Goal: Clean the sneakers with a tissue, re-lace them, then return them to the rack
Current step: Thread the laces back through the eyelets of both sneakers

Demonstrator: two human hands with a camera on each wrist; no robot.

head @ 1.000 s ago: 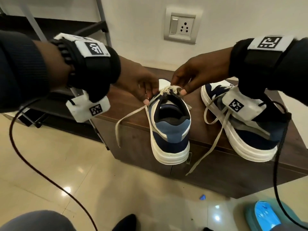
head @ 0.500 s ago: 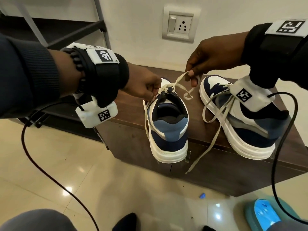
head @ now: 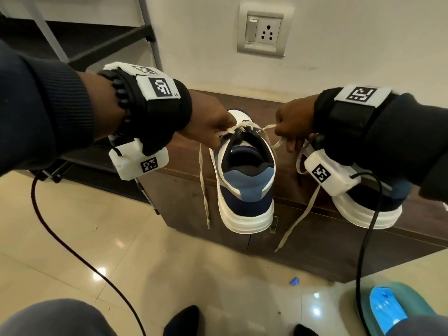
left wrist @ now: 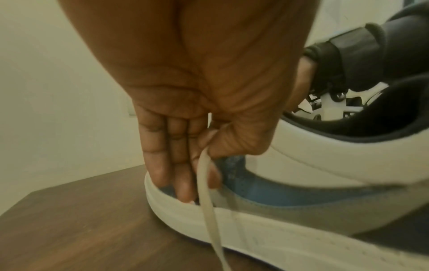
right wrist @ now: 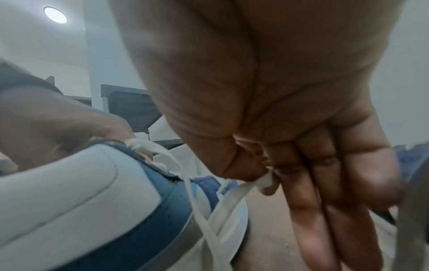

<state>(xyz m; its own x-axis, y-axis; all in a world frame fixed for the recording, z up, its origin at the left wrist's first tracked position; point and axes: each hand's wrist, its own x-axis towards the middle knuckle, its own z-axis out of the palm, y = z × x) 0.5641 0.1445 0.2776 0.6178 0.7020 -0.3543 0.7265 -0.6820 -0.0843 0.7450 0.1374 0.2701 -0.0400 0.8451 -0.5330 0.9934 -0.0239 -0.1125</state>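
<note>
left hand (head: 213, 128) pinches lace (head: 203, 180) | right hand (head: 294, 127) pinches other lace end | sneaker (head: 244, 170) at desk (head: 189, 151) 6 o'clock edge, heel overhanging | risk: uneven pull tips it floorward

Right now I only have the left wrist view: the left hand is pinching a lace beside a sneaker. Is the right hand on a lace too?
Observer: Yes. The right hand pinches the other end of the lace between thumb and forefinger, on the far side of the sneaker.
Operator: Where's the other shoe?
Observer: The second sneaker stands on the wooden cabinet, to the right of the first and partly hidden by the right wrist.
Operator: Is it laced up?
Observer: Can't see its eyelets, but its loose lace hangs down over the cabinet front.
</note>
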